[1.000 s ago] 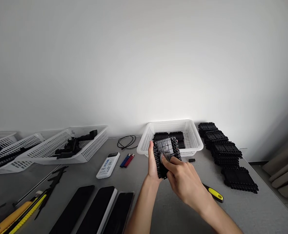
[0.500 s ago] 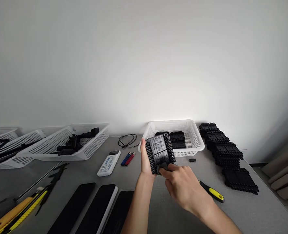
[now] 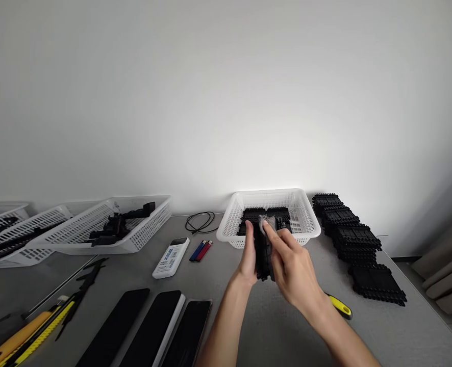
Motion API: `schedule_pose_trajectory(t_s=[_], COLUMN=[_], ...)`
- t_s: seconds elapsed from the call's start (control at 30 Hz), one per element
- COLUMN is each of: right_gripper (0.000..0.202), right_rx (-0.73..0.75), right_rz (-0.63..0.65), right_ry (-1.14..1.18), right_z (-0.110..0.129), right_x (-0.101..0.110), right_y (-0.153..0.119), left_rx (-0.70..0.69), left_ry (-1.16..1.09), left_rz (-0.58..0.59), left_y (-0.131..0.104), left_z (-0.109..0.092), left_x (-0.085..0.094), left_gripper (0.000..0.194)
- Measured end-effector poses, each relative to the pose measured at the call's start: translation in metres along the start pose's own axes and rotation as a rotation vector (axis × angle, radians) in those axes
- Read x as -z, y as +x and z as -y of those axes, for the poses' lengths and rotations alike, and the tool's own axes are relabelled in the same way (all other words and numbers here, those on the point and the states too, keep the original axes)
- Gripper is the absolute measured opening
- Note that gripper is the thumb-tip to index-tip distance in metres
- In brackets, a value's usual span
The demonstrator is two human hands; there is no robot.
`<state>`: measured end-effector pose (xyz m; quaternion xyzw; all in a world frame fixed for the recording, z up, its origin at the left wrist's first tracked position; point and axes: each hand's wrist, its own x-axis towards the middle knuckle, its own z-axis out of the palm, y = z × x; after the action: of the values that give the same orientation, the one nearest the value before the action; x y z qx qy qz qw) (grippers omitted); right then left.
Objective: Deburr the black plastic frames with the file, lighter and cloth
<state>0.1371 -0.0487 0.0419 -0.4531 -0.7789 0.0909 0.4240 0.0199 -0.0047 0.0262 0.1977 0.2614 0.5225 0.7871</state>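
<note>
My left hand (image 3: 248, 257) grips a black ribbed plastic part (image 3: 262, 257) from its left side, thumb up, in front of the white basket. The part is turned nearly edge-on. My right hand (image 3: 293, 265) presses a crumpled grey cloth (image 3: 266, 223) onto the part's upper end with its fingertips. Behind, the white basket (image 3: 229, 224) holds several similar black parts (image 3: 253, 213). More of them lie in overlapping stacks (image 3: 358, 237) on the right.
A yellow-and-black handle (image 3: 341, 307) lies right of my right forearm. Leftward are lighters (image 3: 201, 251), a cable (image 3: 200, 223), a white device (image 3: 171, 258), phones (image 3: 153, 326), a caliper (image 3: 81, 290), yellow cutters (image 3: 38, 334) and another basket (image 3: 134, 242) with black items.
The black part has turned from showing its broad face to nearly edge-on and moved right with my left hand. My right hand has moved the cloth up from its lower edge to its upper end.
</note>
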Motion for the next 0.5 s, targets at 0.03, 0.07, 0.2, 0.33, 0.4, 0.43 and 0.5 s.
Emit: schedule_pose_trajectory(t_s=[0.03,0.07,0.2,0.33,0.4,0.43,0.5], right_gripper=[0.059,0.061,0.065,0.064,0.062,0.061,0.060], right_rx=[-0.001,-0.004,0.022,0.070,0.089,0.099,0.116], right_rz=[0.030,0.060,0.146,0.239,0.295,0.323,0.378], right_ry=[-0.093,-0.182,-0.371,-0.388,-0.371,-0.360,-0.338], right_z=[0.001,0.001,0.003,0.010,0.016,0.019,0.024], right_x=[-0.005,-0.009,-0.017,-0.018,-0.020,-0.020,-0.021], right_y=[0.000,0.001,0.000,-0.004,-0.007,-0.008,-0.011], left_rx=[-0.004,-0.013,-0.067,-0.024,-0.042,-0.063,-0.104], left_ry=[-0.001,-0.009,-0.048,-0.026,-0.036,-0.048,-0.070], left_rz=[-0.010,-0.019,-0.045,-0.058,-0.082,-0.102,-0.163], left_y=[0.001,0.002,0.005,0.000,-0.004,-0.005,-0.007], left_z=[0.003,0.006,0.007,-0.006,-0.015,-0.019,-0.027], left_x=[0.002,0.005,0.010,0.004,0.002,0.001,0.001], left_gripper=[0.053,0.049,0.044,0.061,0.065,0.066,0.067])
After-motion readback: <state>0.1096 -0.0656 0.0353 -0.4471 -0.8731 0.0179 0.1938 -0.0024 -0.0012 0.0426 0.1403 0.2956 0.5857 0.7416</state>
